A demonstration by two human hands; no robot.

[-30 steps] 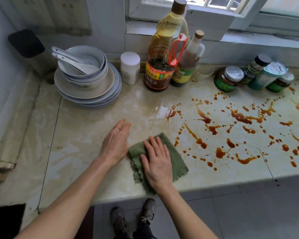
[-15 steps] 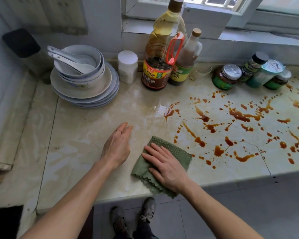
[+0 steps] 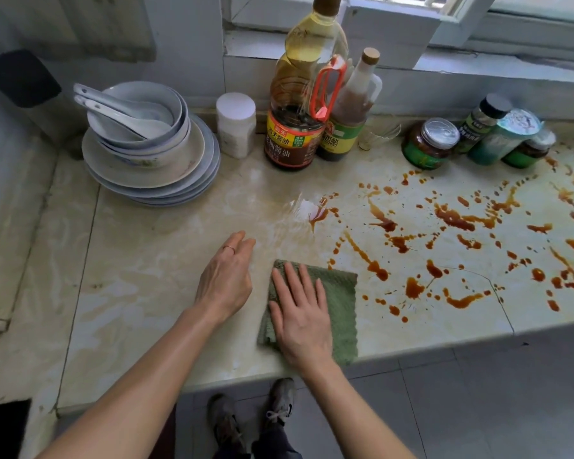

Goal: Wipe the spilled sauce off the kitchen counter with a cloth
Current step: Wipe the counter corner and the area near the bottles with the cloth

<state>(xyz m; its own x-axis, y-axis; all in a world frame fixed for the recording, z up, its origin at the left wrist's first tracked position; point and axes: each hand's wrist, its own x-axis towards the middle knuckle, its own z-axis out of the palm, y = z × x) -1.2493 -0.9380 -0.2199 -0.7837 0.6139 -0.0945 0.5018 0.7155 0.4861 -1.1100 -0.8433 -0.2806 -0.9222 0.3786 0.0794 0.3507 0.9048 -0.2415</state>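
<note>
Cloth [image 3: 340, 299] flat under open right hand [image 3: 302, 316], beside flat, empty left hand [image 3: 226, 276] on counter [image 3: 140, 293].

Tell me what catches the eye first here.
Brown sauce splatter covers the right half of the pale counter, reaching the jars at the back. Near the front edge the right hand presses flat on a green cloth just left of the spill, the left hand beside it. A stack of plates and bowls sits back left.

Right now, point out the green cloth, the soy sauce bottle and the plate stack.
green cloth [image 3: 342, 303], head view, uncovered right side.
soy sauce bottle [image 3: 290, 144], head view, front label.
plate stack [image 3: 193, 157], head view, top plate's bare rim.
</note>
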